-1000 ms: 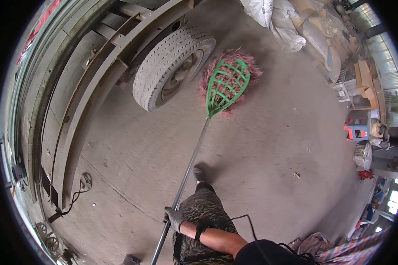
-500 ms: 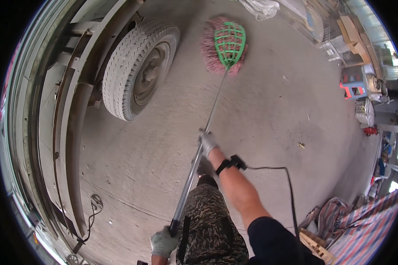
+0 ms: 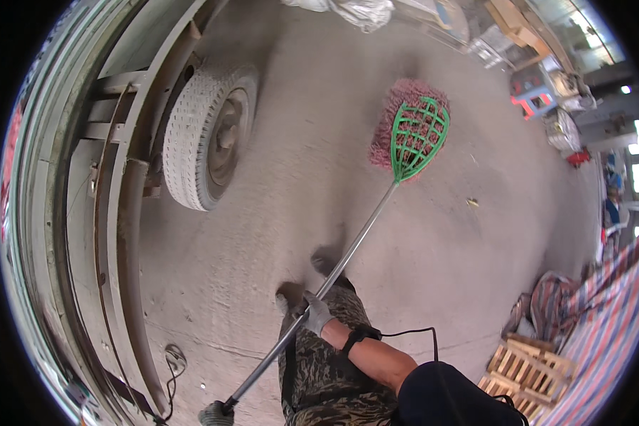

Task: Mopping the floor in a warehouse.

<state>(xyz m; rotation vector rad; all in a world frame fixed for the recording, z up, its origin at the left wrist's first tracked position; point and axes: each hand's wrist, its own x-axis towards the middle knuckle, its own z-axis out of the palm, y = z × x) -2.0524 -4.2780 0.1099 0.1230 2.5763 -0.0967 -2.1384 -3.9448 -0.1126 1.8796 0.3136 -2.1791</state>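
A dust mop (image 3: 410,131) with a green plastic cage frame and pink yarn lies with its head on the concrete floor ahead. Its metal pole (image 3: 358,238) slants down from there toward my lower left. My right hand (image 3: 317,313), in a grey work glove, is wrapped round the middle of the pole in front of my thighs. At the pole's dark end, by the lower edge, my gloved left hand (image 3: 217,414) is closed on it; the picture's edge cuts part of that hand off.
A dusty wheel (image 3: 209,138) and a long metal vehicle frame (image 3: 124,206) run along the left. A small yellowish scrap (image 3: 472,202) lies right of the mop. Wooden pallets (image 3: 529,369) and striped sheeting (image 3: 610,312) stand near right. Boxes (image 3: 518,32) line the far right.
The mop head has swept nearer and to the right, so the pole slants more. Both hands have come lower, the left one also farther left. The view has shifted somewhat.
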